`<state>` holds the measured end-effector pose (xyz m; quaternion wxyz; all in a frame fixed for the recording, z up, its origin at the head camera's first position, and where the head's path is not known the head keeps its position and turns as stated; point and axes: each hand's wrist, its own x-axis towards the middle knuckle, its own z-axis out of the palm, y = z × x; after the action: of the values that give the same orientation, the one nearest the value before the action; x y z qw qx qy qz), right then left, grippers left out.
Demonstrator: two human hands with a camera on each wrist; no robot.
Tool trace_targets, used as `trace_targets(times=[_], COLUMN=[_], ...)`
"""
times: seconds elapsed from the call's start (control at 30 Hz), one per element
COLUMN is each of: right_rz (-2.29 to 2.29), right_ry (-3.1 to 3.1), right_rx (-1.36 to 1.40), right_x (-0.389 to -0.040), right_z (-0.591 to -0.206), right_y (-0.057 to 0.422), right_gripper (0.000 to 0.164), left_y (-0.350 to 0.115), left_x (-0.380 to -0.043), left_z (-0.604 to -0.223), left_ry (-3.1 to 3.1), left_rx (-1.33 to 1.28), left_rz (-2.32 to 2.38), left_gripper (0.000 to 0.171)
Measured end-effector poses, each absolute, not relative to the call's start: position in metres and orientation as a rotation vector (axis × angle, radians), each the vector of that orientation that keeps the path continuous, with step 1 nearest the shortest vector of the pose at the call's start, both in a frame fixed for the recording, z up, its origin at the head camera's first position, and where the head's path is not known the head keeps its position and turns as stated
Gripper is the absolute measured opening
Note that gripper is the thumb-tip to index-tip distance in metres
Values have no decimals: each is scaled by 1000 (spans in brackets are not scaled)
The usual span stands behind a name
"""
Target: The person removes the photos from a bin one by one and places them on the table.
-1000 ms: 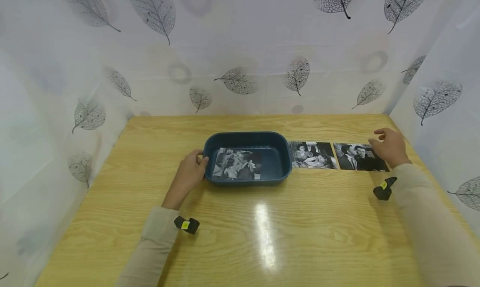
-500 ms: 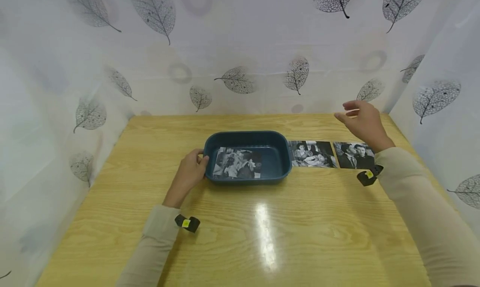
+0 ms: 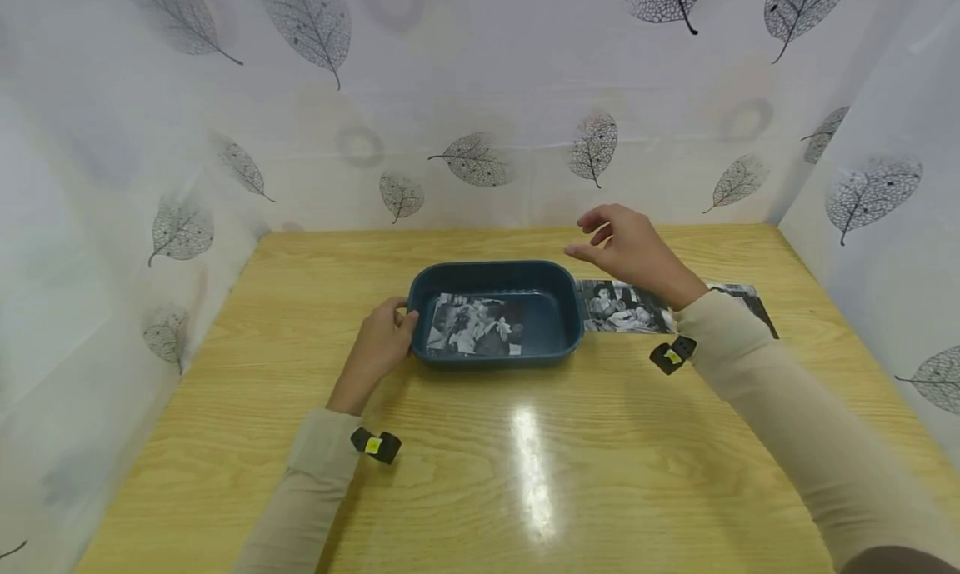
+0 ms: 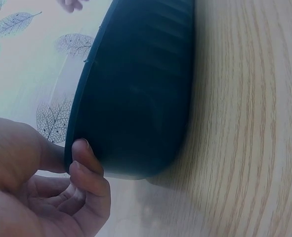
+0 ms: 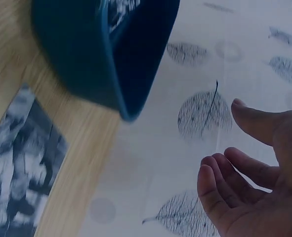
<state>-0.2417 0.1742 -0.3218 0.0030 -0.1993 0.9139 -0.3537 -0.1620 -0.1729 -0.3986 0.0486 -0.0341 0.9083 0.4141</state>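
A dark blue rectangular basin (image 3: 551, 328) sits on the table, and a black-and-white photo (image 3: 472, 326) lies flat inside it, towards the left. My left hand (image 3: 379, 345) pinches the rim at the basin's left end; in the left wrist view, fingers (image 4: 89, 182) show outside the wall. Beyond the right end my right hand (image 3: 628, 245) hovers in the air, its fingers loosely bent around nothing. Under that arm lies a second photo (image 3: 615, 307), close against the basin. A third photo (image 3: 753, 301) is further right, mostly covered by the sleeve.
The wood-grain table (image 3: 450, 474) reaches back to a pale leaf-print sheet (image 3: 315, 166), which also hangs along both sides. Each wrist carries a small black camera with a yellow mark, such as the right one (image 3: 672, 355).
My right hand has lifted from the rightmost photo and travelled left to near the basin's right end. The left hand, basin and photos stay in place.
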Motion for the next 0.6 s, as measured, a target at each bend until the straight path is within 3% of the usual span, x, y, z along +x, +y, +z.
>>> trace_targets(times=[0.27, 0.6], right_rz=[-931, -491], right_ry=[2723, 2656], right_rx=[-809, -860], right_x=[-238, -237], right_z=[-341, -374], right_y=[125, 96], right_gripper=[46, 69], left_y=[-173, -171], left_x=[-162, -161], left_z=[-398, -397], left_ry=[2771, 2766], left_rx=[-125, -126], left_rz=[1269, 1275], left_gripper=[43, 43])
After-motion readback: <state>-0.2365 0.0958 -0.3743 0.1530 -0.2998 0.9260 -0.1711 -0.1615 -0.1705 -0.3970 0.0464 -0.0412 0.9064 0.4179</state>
